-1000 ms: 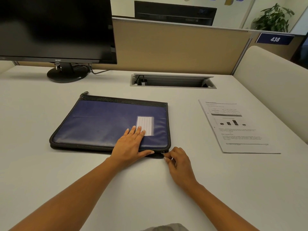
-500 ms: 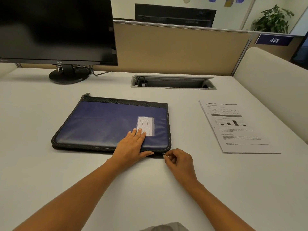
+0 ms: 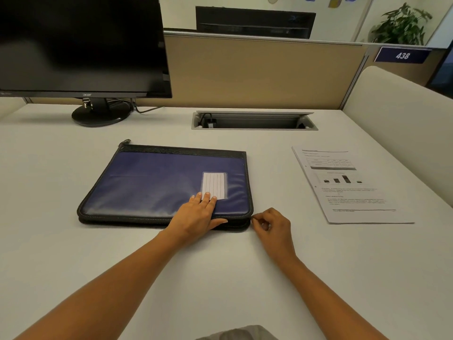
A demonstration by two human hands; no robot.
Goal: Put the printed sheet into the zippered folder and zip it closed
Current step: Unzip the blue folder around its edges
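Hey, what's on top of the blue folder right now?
The left hand lies flat on the folder, touching its white label card. The folder's inside is hidden.

A wide strip of bare desk (image 3: 272,173) runs between the zippered folder (image 3: 159,182) and the printed sheet (image 3: 348,187). The right hand (image 3: 274,227), pinching at the folder's near corner, fills its near end. Farther back stand the monitor base (image 3: 100,115), the open cable well (image 3: 255,121) and the partition (image 3: 257,72).

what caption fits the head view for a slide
Left hand flat on the blue zippered folder, right hand pinching at its corner zipper; printed sheet lies outside
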